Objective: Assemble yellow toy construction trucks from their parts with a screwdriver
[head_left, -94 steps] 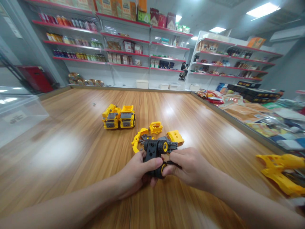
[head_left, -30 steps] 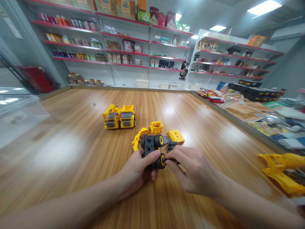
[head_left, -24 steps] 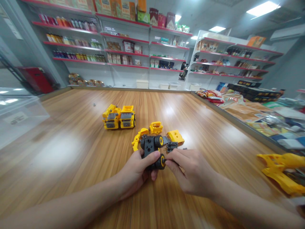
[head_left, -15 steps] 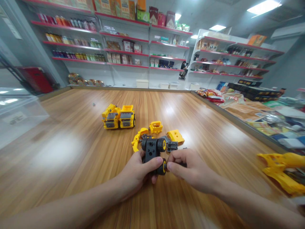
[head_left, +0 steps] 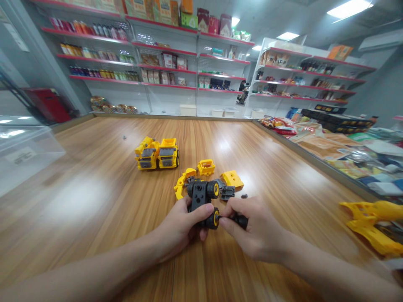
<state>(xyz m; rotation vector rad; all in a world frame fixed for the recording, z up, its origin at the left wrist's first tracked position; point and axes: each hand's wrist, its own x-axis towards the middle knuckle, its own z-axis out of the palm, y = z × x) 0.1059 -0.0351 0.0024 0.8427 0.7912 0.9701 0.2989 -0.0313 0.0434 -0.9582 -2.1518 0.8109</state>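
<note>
My left hand (head_left: 182, 224) is closed around a black toy-truck chassis (head_left: 198, 200), its thumb lying over the lower part. Yellow-hubbed wheels show on the chassis's right side, and the lower wheel (head_left: 215, 217) faces my right hand (head_left: 252, 228). Those fingers pinch a small screwdriver with a black handle (head_left: 240, 220), its shaft pointing at that wheel's hub. Just beyond the chassis lie a curved yellow arm piece (head_left: 181, 186), a yellow open-topped part (head_left: 206, 167), a yellow block (head_left: 232, 179) and a grey part (head_left: 227, 193). A tiny dark piece (head_left: 244, 196) rests near my right hand.
Two yellow toy trucks (head_left: 157, 154) stand together farther back on the wooden table (head_left: 103, 235). At the right edge lies a yellow toy drill-like piece (head_left: 374, 222). A clear plastic bin (head_left: 28, 155) is at left; packaged goods (head_left: 333, 144) lie beyond the right rim.
The chassis has shifted slightly left in my left hand. My right hand has turned, so the screwdriver's black handle and the tiny dark piece now show more.
</note>
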